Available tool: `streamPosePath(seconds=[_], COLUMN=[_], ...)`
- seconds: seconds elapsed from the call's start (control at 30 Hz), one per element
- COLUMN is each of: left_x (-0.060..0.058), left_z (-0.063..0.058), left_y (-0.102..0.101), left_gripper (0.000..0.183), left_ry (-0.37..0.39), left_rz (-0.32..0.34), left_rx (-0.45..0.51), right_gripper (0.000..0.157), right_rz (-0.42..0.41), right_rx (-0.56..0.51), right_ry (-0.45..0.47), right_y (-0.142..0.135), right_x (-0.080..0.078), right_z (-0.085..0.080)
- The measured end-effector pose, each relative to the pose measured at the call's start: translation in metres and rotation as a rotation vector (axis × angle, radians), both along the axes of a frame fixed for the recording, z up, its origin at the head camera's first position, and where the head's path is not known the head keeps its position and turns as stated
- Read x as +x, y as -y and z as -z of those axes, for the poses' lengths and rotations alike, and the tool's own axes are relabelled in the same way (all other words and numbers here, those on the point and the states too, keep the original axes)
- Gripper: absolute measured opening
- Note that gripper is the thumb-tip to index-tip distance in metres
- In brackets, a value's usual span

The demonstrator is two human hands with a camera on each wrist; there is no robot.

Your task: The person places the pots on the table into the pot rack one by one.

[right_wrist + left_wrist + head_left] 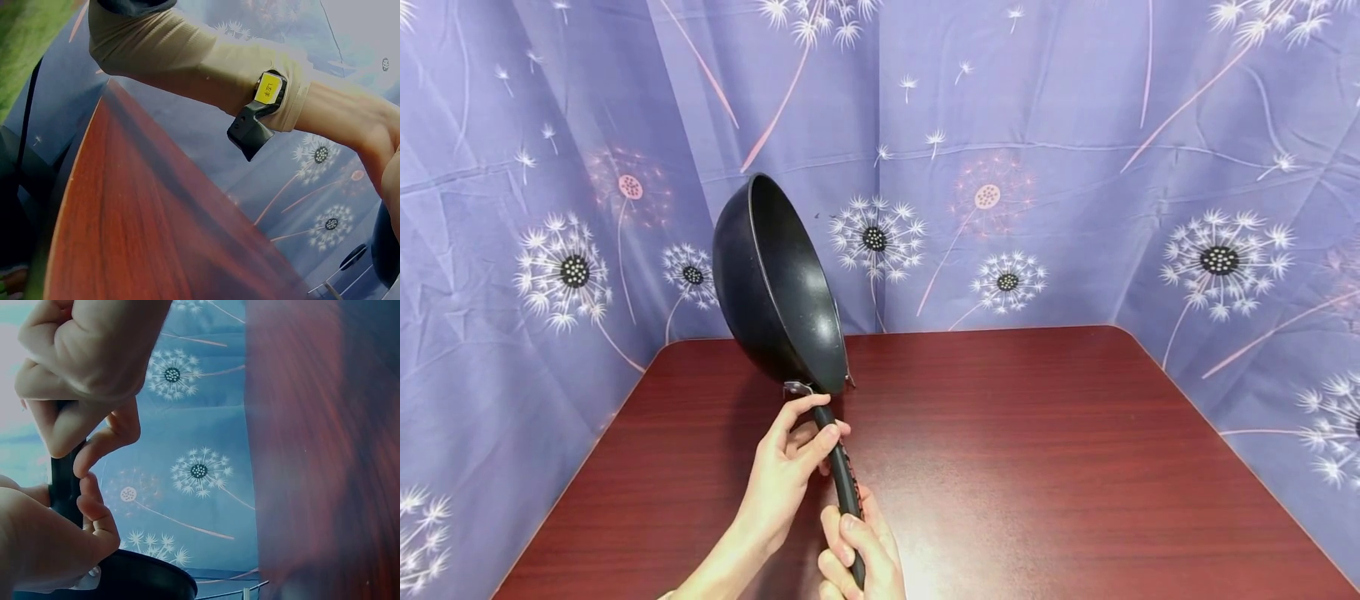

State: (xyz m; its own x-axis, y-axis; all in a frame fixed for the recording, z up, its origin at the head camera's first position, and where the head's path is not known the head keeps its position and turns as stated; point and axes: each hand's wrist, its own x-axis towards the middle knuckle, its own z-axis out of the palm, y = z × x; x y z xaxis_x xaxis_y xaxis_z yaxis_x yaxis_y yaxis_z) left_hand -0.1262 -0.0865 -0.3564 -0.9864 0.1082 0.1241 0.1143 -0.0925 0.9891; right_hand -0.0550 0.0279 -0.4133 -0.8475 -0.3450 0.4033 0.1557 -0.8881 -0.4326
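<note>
A deep black wok point(760, 292) is raised above the table, tilted on its side with its dark inside facing right. Its long black handle point(842, 475) slants down toward the person and has red marks along one side. My left hand point(782, 475) pinches the handle just below the metal bracket point(797, 388), thumb on the near side. Lower down, my right hand point(872, 554) grips the handle's end with curled fingers. In the left wrist view both hands are around the handle, and part of the wok point(150, 575) shows at the bottom.
The dark red wooden table point(1037, 450) stretches under and to the right of the wok. Blue curtains point(1075, 167) with dandelion prints enclose it at the back and sides. In the right wrist view, the left forearm wears a beige sleeve point(194, 69) and a small black wrist device point(253, 128).
</note>
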Motion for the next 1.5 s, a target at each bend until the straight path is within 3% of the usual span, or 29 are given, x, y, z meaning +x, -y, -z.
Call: streamPosePath(seconds=[0.2,0.3,0.53,0.63,0.87,1.0,1.5], left_x=[-0.003,-0.002,0.001,0.000,-0.002,-0.002,-0.011], left_z=[-0.002,-0.004,-0.001,0.000,-0.001,0.000,-0.006], left_y=[-0.003,-0.002,0.000,0.000,-0.003,-0.004,-0.006], left_gripper=[0.046,0.048,0.048,0.048,0.048,0.045,0.044], left_ry=[0.007,0.001,0.016,0.003,-0.021,-0.037,-0.076], left_rz=[0.014,-0.002,-0.043,-0.044,-0.036,-0.071,-0.067], left_rx=[0.021,0.004,-0.041,-0.048,-0.045,-0.089,-0.117], right_gripper=[0.023,0.026,0.042,0.050,0.053,0.051,0.031], right_rz=[0.012,0.067,0.344,0.363,0.324,0.289,0.224], right_rx=[0.028,0.098,0.613,0.692,0.579,0.499,0.262], right_ry=[0.045,0.055,0.129,0.174,0.175,0.154,0.068], right_y=[-0.003,-0.003,-0.004,-0.006,-0.007,-0.007,-0.004], right_x=[0.000,0.001,0.004,0.005,0.004,0.003,-0.008], right_z=[-0.002,-0.004,-0.010,-0.012,-0.014,-0.010,-0.005])
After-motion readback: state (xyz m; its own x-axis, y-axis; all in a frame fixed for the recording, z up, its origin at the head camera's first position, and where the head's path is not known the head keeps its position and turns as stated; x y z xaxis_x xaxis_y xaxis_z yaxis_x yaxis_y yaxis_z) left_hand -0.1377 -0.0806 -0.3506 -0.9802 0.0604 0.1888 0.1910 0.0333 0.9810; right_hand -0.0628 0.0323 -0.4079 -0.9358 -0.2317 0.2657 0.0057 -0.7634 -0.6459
